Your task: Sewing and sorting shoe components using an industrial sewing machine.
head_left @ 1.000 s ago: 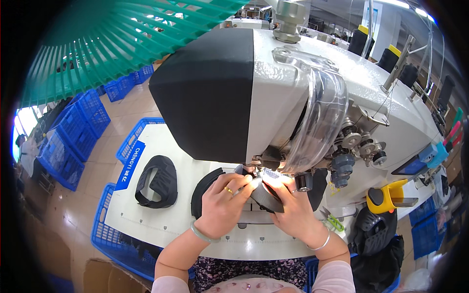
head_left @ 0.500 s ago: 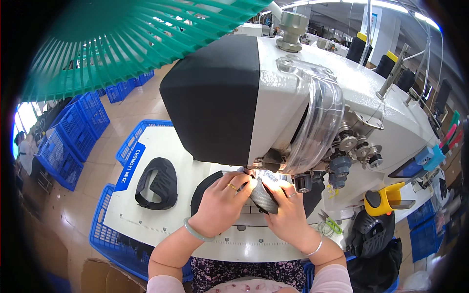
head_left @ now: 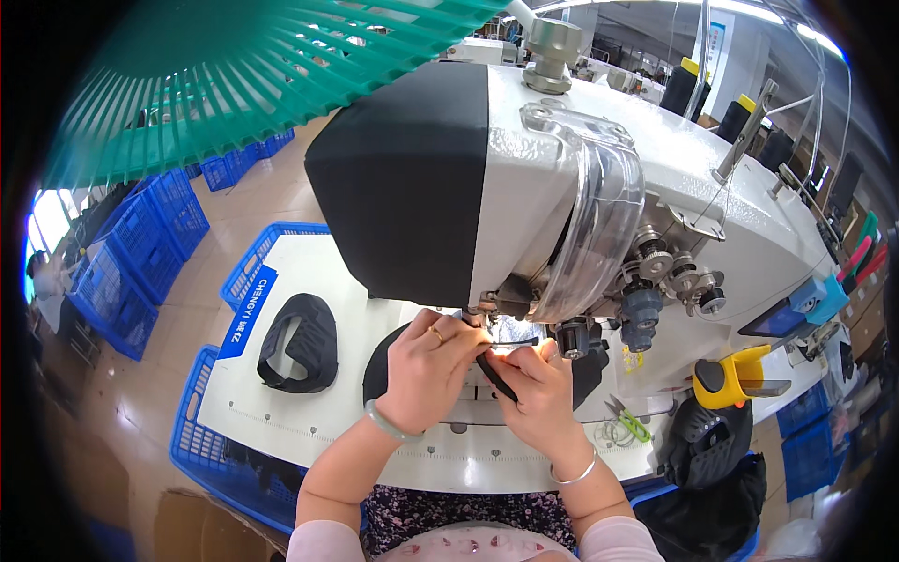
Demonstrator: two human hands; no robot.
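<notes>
Under the lit needle area of a large white and black sewing machine (head_left: 524, 169), both my hands work at a black shoe upper (head_left: 377, 373). My left hand (head_left: 429, 373) pinches its edge with thumb and forefinger close to the needle. My right hand (head_left: 536, 398) grips the piece just to the right, with a dark narrow edge (head_left: 513, 343) raised between the two hands. Much of the upper lies hidden behind my fingers. Another black shoe upper (head_left: 323, 361) rests on the white table (head_left: 281, 426), left of the machine.
Green-handled snips (head_left: 634, 426) lie right of my right hand. Beyond them sit a yellow holder (head_left: 735, 382) and more black uppers (head_left: 707, 450). A blue basket (head_left: 201, 436) borders the table's left side. A green fan guard (head_left: 281, 84) hangs at upper left.
The upper has been turned in my hands: its grey mesh side no longer shows, and a dark edge stands up instead. My right hand has shifted slightly left; the whole view has moved a little.
</notes>
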